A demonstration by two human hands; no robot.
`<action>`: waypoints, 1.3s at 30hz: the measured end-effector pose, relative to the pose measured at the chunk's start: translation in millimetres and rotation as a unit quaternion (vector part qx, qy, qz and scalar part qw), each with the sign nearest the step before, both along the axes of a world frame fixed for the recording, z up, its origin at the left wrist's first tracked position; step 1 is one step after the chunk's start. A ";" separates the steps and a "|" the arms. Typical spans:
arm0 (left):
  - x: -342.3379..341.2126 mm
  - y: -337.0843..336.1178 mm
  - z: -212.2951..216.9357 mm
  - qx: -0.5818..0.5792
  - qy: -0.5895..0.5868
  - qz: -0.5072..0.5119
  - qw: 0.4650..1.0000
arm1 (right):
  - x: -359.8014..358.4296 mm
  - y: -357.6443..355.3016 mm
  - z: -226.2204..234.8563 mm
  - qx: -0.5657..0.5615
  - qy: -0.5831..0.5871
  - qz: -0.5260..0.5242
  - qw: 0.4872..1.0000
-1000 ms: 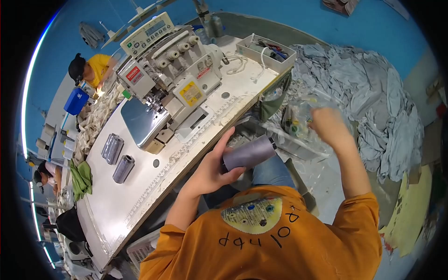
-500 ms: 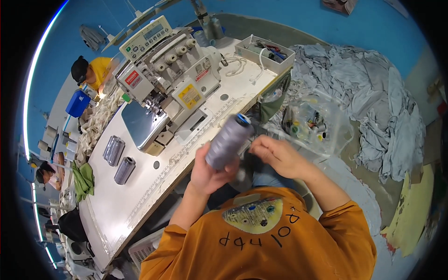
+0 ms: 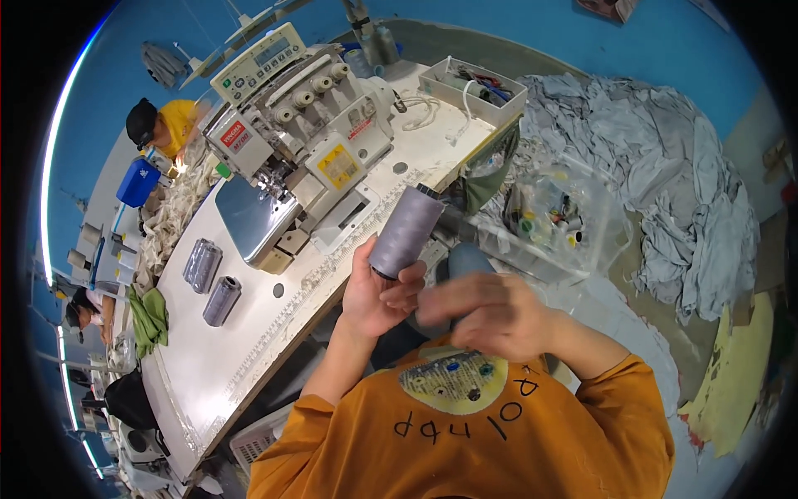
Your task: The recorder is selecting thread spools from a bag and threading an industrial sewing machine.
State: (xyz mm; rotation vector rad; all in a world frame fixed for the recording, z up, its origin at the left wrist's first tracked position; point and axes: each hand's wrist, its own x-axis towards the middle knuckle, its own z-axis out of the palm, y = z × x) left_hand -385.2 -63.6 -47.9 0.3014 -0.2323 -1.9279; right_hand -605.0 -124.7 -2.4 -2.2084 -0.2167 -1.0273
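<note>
A grey-purple cone of thread (image 3: 407, 234) is tilted in my left hand (image 3: 374, 293), whose fingers and thumb wrap round its lower end. Its dark top points up and away, over the table's front edge. My right hand (image 3: 490, 313) is just right of the cone's base, apart from it. Motion smears its fingers, so whether they pinch anything is not visible. Two more grey thread spools, one in clear wrap (image 3: 201, 266) and one beside it (image 3: 222, 301), lie on the white sewing table (image 3: 274, 320).
An overlock sewing machine (image 3: 324, 141) stands at the table's back. An open white box of tools (image 3: 475, 91) is at the far corner. To the right are a clear plastic bin (image 3: 549, 220) and heaped grey fabric (image 3: 657, 166). A person in yellow (image 3: 177, 125) sits at the far left.
My right hand has come down and left, closer to my body. The thread cone has tilted a little more upright and shifted slightly up in my left hand.
</note>
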 end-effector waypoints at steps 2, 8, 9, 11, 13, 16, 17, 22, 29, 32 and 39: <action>-3.3 -3.2 4.0 0.017 -0.041 0.000 0.999 | -12.2 -3.4 27.0 0.162 0.003 0.121 0.979; -1.9 -1.8 3.7 -0.001 -0.072 0.008 0.997 | -59.5 -20.7 83.0 0.218 -0.181 0.436 0.854; -2.1 -1.4 4.0 -0.001 -0.071 0.009 0.997 | -52.0 -7.4 72.3 0.355 -0.169 0.203 0.897; -0.8 2.2 4.4 -0.015 -0.103 0.004 0.995 | -17.4 -5.9 32.1 0.354 -0.084 -0.123 0.923; -8.5 1.9 10.7 -0.015 -0.134 0.017 0.991 | 6.6 -9.3 -4.0 0.198 0.021 -0.238 0.951; -8.5 -1.4 1.3 -0.060 -0.183 0.024 0.981 | 30.0 7.0 -14.9 0.198 0.016 -0.277 0.940; -6.8 -2.3 -3.8 -0.106 -0.198 0.012 0.974 | 35.5 10.7 -14.3 0.204 0.008 -0.301 0.931; -19.3 -0.2 -2.6 -0.057 -0.320 0.143 0.935 | 40.6 11.7 -9.7 0.262 0.053 -0.280 0.922; -24.7 3.5 3.0 -0.097 -0.405 0.189 0.889 | 37.6 -0.6 -21.3 0.350 0.084 -0.180 0.915; -13.4 3.8 -0.9 -0.107 -0.125 0.050 0.985 | 32.0 -13.1 -51.9 0.394 0.078 -0.191 0.896; -12.9 11.4 22.0 -0.013 -0.078 0.072 0.994 | 36.9 -6.7 -67.1 0.472 0.054 -0.049 0.878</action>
